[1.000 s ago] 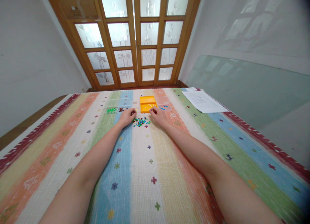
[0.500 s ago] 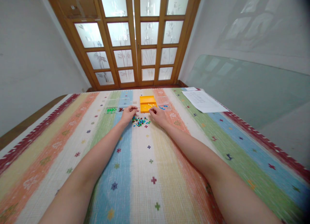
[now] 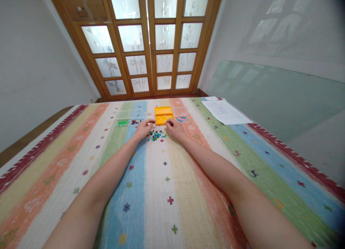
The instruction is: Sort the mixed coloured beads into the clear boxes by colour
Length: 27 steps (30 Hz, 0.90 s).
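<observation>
A loose heap of small pieces [image 3: 155,135], mostly blue, green and dark red, lies on the tablecloth between my hands. My left hand [image 3: 145,129] is at the heap's upper left, thumb and index finger slightly apart with nothing visible between them. On the other side, my right hand [image 3: 175,128] has its fingertips pinched together at the front edge of an open yellow box [image 3: 159,122]; anything in the pinch is too small to make out. Several white pieces lie inside the box.
Left of the box are clear containers with green pieces [image 3: 123,123] and dark red pieces [image 3: 136,122]. A clear container with blue pieces [image 3: 181,119] stands to its right. Printed paper [image 3: 226,111] lies farther right on the striped tablecloth [image 3: 159,191].
My left hand has shifted slightly and its thumb and index finger look a little more apart. My right hand stays pinched by the yellow box. The view has moved very slightly.
</observation>
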### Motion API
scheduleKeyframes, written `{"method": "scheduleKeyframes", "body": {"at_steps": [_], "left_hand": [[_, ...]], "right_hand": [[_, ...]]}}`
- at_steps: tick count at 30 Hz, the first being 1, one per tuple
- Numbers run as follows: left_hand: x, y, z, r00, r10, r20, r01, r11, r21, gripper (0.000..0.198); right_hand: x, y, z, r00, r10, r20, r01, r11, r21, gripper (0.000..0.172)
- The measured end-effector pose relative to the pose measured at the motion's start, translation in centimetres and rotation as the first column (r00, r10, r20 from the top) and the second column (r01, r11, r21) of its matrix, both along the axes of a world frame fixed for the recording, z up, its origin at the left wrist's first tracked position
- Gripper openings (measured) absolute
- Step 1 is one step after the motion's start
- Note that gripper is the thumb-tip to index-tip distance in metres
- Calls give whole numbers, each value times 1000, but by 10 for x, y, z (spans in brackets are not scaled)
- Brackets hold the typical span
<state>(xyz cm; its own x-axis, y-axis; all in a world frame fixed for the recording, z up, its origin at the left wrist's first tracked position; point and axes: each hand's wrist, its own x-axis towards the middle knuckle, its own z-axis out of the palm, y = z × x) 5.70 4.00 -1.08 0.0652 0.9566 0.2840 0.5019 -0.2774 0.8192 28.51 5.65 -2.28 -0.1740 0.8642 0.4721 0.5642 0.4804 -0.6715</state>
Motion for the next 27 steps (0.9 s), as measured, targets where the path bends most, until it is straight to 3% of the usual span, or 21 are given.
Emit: {"method": "scheduleKeyframes", "body": {"at_steps": [4,8,14,20,27], "left_hand": [[-2,-4,-2,987,-27,-160,45,993,106,29],[0,-7,-3,949,-37,-314,80,989,127,26],[2,-10,-1,892,-47,-450,132,978,159,25],[6,-14,2,823,-152,-547,291,940,177,27],[12,-20,4,775,-254,-579,428,885,185,29]], "right_hand": [[-1,-1,-2,984,-22,176,20,1000,10,18],[-2,-5,0,930,41,365,-37,999,-17,22],[-3,-10,5,886,59,460,-51,998,-30,24],[-4,-10,5,919,40,392,-41,999,-7,18],[0,4,-2,998,-40,40,40,999,-7,15]]}}
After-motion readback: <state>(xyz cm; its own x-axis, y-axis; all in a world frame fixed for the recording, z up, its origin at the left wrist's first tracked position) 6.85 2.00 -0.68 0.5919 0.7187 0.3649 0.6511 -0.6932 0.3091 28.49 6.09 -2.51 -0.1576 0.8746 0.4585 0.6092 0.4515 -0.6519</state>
